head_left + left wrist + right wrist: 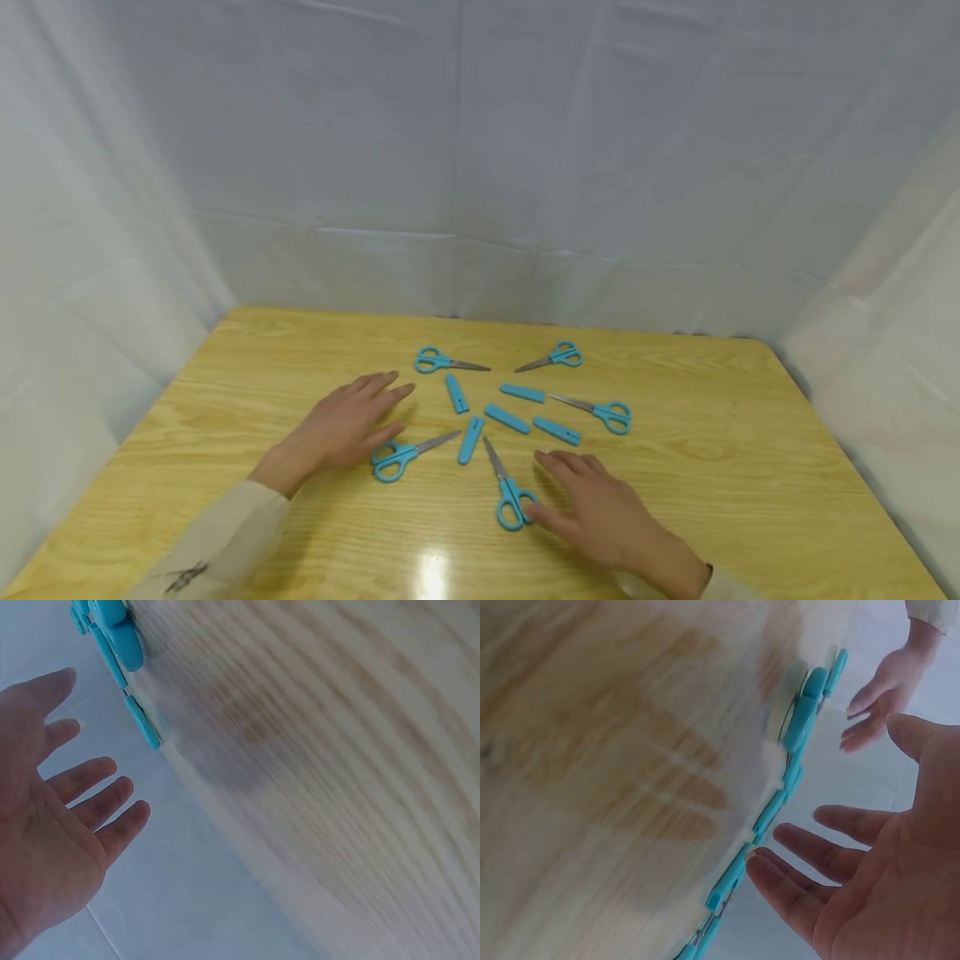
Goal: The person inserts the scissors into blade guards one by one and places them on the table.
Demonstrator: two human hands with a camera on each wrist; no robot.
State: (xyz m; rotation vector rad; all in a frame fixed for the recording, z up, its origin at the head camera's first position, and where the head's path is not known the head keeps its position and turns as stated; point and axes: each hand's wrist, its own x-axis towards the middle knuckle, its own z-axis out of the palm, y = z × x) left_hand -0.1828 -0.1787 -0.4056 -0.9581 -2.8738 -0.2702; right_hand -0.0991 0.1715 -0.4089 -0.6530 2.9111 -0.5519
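Observation:
Several scissors with light-blue handles lie in a loose ring on the wooden table. My left hand (pixel 345 423), fingers spread and holding nothing, hovers beside the left scissors (pixel 405 454), thumb close to their handle. My right hand (pixel 600 512) is likewise empty; in the head view its thumb overlaps the handle of the front scissors (pixel 508 493). Inside the ring lie several blue blade covers, among them a middle one (pixel 507 418), an upright one (pixel 470 440) and one near my right fingertips (pixel 557 430). The scissors' blades are bare and point inward.
Farther off lie the back-left scissors (pixel 433 360), the back-right scissors (pixel 565 354) and the right scissors (pixel 613 417). Pale sheeting (pixel 465 167) hangs behind the wooden table (pixel 720 433) and down both sides.

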